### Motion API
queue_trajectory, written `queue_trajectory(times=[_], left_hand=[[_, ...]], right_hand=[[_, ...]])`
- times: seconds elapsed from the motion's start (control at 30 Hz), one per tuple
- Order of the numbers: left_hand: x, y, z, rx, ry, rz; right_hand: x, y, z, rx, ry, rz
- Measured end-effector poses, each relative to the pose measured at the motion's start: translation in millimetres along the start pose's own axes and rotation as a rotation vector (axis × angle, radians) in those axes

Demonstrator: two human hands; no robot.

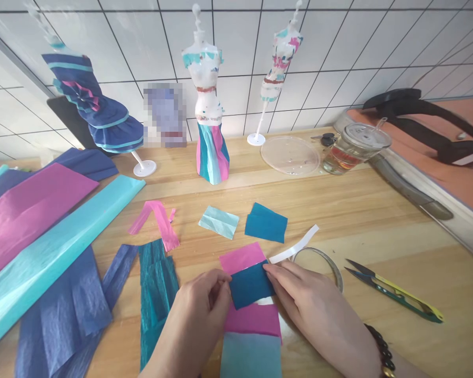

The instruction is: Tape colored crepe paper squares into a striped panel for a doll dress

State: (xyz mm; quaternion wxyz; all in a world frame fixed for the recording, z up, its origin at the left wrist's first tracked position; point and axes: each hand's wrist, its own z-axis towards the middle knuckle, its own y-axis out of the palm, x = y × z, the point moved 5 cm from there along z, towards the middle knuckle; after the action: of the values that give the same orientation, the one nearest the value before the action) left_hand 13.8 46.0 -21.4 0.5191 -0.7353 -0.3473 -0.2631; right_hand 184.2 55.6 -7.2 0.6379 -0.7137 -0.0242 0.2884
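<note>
A small dark teal rectangle of crepe paper [252, 284] is pinched at its left edge by my left hand [203, 310]. At its upper right corner, the fingers of my right hand [315, 304] press on it. It overlaps a pink paper piece [242, 257] above and a magenta piece [254, 319] below. Beneath the magenta piece comes a pale blue-grey piece [251, 354]. A white strip [295, 245] and a roll of tape [325, 257] lie by my right fingers, the roll partly hidden. Pale blue [219, 222] and teal [266, 222] rectangles lie farther back.
Thread snips [394, 291] lie at right. Three small mannequins stand at the back: one in a blue dress [102, 113], one in a striped skirt [213, 152], one bare [274, 68]. A lidded cup [355, 147] stands by a clear disc [289, 155]. Crepe sheets [74, 236] cover the left.
</note>
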Motion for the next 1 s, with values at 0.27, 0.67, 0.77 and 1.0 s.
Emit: queue_trajectory(times=[0.27, 0.67, 0.77, 1.0], left_hand=[[4, -3.9, 0, 0.051, -0.055, -0.09], [0, -3.5, 1, -0.014, -0.033, -0.078], [1, -5.3, 1, 0.016, -0.007, -0.038], [4, -1.3, -3, -0.042, 0.084, 0.077]], right_hand=[[-5, -4, -2, 0.045, -0.077, 0.002], [-35, 12, -3, 0.094, -0.27, -0.311], [-40, 15, -1, 0.066, -0.27, -0.304], [-39, 14, -1, 0.059, -0.252, -0.299]])
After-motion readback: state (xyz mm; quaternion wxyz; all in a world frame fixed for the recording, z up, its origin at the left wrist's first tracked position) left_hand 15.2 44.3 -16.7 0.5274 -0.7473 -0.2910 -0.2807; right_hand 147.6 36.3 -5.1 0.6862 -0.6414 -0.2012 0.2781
